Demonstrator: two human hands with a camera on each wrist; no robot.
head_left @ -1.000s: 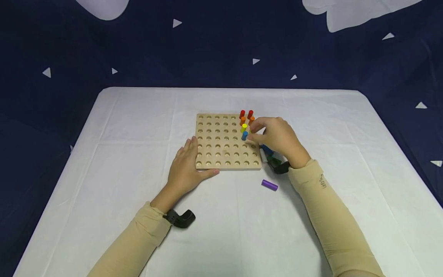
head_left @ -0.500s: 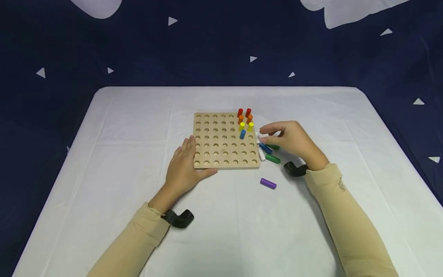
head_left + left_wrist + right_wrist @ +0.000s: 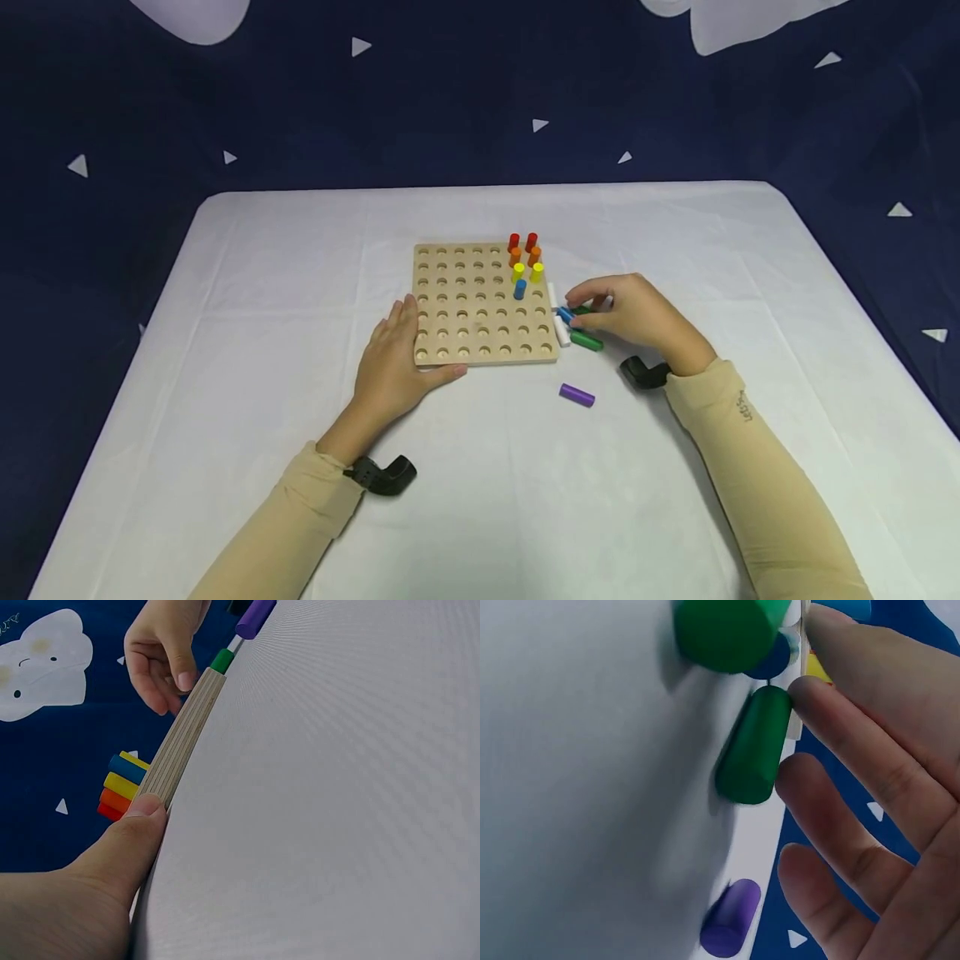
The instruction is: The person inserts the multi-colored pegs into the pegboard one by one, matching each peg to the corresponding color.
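A wooden pegboard (image 3: 517,362) with rows of holes lies on the table. My left hand (image 3: 390,375) rests against its left side, fingers extended, with the thumb (image 3: 124,840) along the near edge. Right of the board, my right hand (image 3: 637,310) reaches over loose pegs, thumb and index finger apart on either side of a blue peg (image 3: 566,316). The right wrist view does not clearly show contact. Green pegs (image 3: 754,746) lie beside that hand. Upright at the board's right side stand red pegs (image 3: 513,242), orange pegs (image 3: 515,257), yellow pegs (image 3: 518,272) and one blue peg (image 3: 520,290).
White pegs (image 3: 562,332) lie along the board's right edge. A purple peg (image 3: 577,395) lies apart, nearer the front. White cloth covers the table (image 3: 480,483), and a dark blue patterned cloth (image 3: 450,100) hangs behind it.
My right hand has left the board, where a second yellow peg now stands, and has moved right and down to the loose pegs. The left hand has stayed at the board.
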